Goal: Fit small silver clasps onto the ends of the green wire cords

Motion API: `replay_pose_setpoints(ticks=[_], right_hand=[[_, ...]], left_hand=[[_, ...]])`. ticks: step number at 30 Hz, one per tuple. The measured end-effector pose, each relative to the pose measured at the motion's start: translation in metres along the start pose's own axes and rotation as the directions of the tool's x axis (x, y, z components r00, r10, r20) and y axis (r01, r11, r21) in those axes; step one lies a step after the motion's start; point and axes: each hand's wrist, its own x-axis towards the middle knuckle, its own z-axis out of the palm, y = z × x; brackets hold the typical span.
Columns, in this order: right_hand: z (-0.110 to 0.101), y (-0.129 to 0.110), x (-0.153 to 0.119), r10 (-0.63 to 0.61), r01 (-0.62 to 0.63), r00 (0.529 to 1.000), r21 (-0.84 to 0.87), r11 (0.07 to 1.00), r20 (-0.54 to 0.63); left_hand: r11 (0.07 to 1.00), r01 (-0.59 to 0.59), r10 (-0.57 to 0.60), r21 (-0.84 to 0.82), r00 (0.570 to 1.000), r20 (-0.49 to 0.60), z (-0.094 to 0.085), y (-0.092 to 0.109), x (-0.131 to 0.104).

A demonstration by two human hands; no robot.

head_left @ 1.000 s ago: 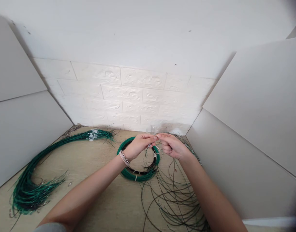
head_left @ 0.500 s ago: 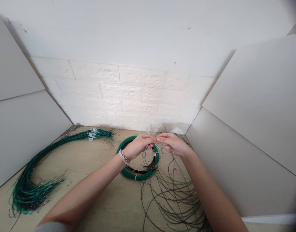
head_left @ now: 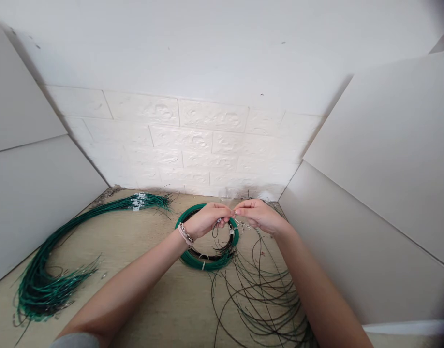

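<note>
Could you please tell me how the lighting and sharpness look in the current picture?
Head view: soft light, with a faint sheen on the brick-patterned wall; head view: a diffuse shadow low on it, behind the right grip; head view: dark blur along the right edge; head view: detail where the left grip and right grip come together is too small and indistinct to identify.

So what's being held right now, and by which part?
The left hand holds a thin cord, its loop hanging below; the right hand meets the left at the fingertips. Which part is pinched there is too small to tell.
</note>
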Motion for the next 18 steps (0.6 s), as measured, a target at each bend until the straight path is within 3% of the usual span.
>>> replay_pose_setpoints(ticks=[12,18], right_hand=[[-0.001,-0.010,-0.007,-0.021,-0.004,0.998,-0.430,0.903,-0.053],[0.001,-0.014,-0.009,-0.050,0.017,0.997,-0.437,0.899,-0.065]], left_hand=[[0.914,-0.009,0.029,0.405,0.999,-0.041,-0.003,0.001,0.000],[0.946,-0.041,0.035,0.322,0.999,0.024,-0.009,-0.003,0.003]])
